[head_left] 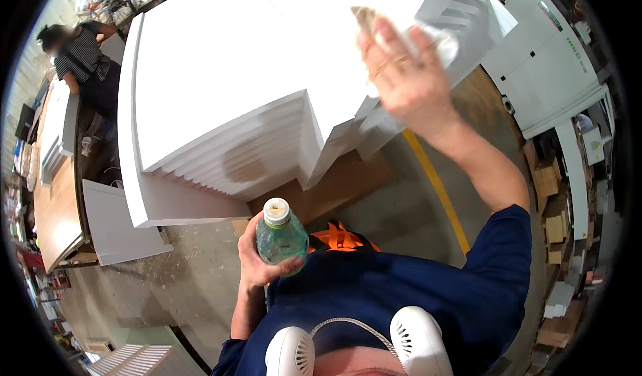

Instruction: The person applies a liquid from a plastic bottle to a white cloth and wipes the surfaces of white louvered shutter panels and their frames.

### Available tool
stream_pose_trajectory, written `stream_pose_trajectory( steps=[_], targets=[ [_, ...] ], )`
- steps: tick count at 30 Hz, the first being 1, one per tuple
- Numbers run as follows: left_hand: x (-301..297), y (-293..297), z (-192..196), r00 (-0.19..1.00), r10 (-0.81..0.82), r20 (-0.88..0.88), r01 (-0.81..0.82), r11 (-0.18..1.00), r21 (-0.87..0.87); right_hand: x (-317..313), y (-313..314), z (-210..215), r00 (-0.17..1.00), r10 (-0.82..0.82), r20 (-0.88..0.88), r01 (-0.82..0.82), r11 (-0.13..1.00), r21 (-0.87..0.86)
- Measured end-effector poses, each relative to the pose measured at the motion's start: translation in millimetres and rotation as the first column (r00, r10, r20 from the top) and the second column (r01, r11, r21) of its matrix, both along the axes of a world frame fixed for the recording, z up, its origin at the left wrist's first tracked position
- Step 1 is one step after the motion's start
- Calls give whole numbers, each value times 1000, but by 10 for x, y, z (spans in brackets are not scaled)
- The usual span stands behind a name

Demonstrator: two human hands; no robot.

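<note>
My left hand (251, 256) is wrapped round a translucent green plastic bottle (283, 239). The bottle stands upright in front of my chest, its white cap facing up. Farther forward and to the right, my right hand (409, 88) grips a whitish cloth (443, 46) against a large white piece of furniture (214, 62). A beige bit of the cloth pokes out past the fingertips; the palm and fingers hide much of the rest. The furniture's near side has stepped recesses with rows of slats.
Brown cardboard (348, 182) lies under the furniture. A yellow line (438, 182) crosses the floor at right, near a white machine cabinet (548, 55). Another person (83, 62) stands at a wooden workbench (63, 209) on the left. A white board (120, 222) leans beside it.
</note>
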State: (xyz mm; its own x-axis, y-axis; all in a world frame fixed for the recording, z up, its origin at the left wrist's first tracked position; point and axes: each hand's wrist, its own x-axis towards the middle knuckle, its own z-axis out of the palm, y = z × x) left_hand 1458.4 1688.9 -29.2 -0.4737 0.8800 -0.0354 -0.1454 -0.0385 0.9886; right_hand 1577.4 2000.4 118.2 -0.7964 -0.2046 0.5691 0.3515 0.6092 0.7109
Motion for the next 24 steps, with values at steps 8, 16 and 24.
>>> stream_pose_trajectory(
  steps=[8,16,24],
  targets=[
    [-163,64,244,986,-161,46,161,987,6,-24,-169,241,980,-170,99,158,981,116],
    [-213,116,163,974,-224,4,224,974,44,-30,-217,-16,937,-265,225,214,950,228],
    [-200,43,107,961,-276,29,275,961,17,349,-562,-373,939,-106,326,150,982,-113]
  ],
)
